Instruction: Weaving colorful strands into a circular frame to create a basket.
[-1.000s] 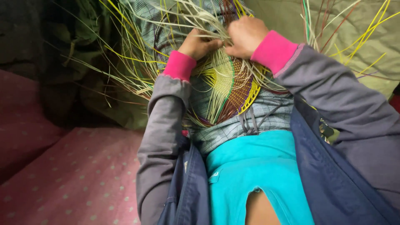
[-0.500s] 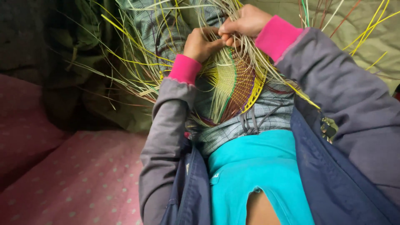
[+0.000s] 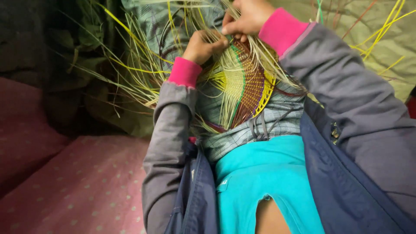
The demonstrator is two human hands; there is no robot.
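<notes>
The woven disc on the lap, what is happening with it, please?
A person works with bare hands on a round woven piece lying on their lap. The left hand grips a bunch of loose straw strands at its edge. The right hand pinches strands just above it. The centre is tightly woven in yellow, green and brown; many long strands fan out unwoven.

A half-woven round mat (image 3: 242, 86) of yellow, green and brown strands rests on the person's lap. The left hand (image 3: 203, 45) closes around a bundle of loose pale strands (image 3: 143, 82) at its edge. The right hand (image 3: 245, 17) pinches strands just above it, the two hands nearly touching. A pink dotted blanket (image 3: 78, 186) lies at left.
</notes>
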